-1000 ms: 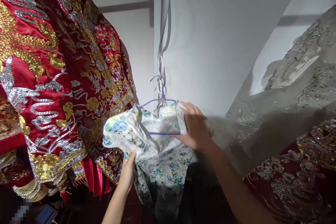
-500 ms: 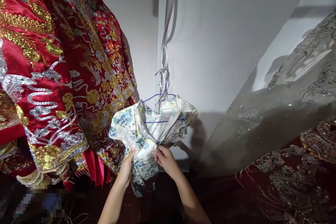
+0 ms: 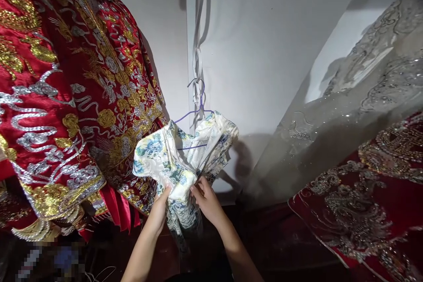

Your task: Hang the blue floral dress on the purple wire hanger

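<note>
Blue-and-white floral satin is pinched at its front seam by the fingertips of both hands: left hand [image 3: 159,209] at seven o'clock, right hand [image 3: 205,198] at five. The small floral dress [image 3: 172,165] hangs on a purple wire hanger [image 3: 194,116] tied to a white strap [image 3: 197,53]. Forearms rise from below. A red embroidered robe [image 3: 66,97] hangs at nine o'clock, against the white wall [image 3: 264,44].

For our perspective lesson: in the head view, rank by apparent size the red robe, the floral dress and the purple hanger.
1. Red robe, though it hangs nearest the camera.
2. Floral dress.
3. Purple hanger.
</note>
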The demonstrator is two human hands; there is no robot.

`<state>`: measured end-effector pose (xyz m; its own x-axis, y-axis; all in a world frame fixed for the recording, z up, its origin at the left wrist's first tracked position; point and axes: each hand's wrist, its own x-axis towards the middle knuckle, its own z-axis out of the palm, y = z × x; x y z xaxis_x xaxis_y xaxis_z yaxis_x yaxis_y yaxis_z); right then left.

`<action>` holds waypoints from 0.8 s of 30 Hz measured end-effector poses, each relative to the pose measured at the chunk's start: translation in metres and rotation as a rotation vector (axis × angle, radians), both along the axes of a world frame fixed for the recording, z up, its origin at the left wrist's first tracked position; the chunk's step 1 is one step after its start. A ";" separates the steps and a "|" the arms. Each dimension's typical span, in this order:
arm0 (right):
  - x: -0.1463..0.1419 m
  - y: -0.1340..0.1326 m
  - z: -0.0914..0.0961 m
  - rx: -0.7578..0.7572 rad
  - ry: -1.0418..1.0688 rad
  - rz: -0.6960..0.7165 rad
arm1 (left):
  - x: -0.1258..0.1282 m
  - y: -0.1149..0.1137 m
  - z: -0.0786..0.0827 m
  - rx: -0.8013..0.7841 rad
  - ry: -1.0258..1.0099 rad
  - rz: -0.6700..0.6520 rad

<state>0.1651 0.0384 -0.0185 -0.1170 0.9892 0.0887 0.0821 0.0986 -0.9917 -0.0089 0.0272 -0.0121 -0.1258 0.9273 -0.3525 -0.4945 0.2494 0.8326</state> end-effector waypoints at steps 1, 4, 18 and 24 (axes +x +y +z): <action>0.000 -0.001 0.001 0.012 0.005 0.004 | 0.000 0.001 0.001 -0.012 -0.012 -0.024; 0.000 -0.002 0.000 -0.004 0.036 0.054 | -0.002 0.006 0.001 -0.040 -0.011 -0.020; 0.009 0.000 0.011 -0.177 0.021 0.210 | 0.065 -0.004 -0.032 0.590 0.842 -0.090; 0.039 0.051 0.089 -0.064 0.245 -0.032 | 0.073 0.020 -0.016 0.705 1.027 -0.249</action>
<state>0.2045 0.0892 0.0709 -0.0687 0.9965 0.0475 -0.1595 0.0360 -0.9865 0.0643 0.0470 -0.0285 0.1570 0.9112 0.3809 0.4512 -0.4093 0.7930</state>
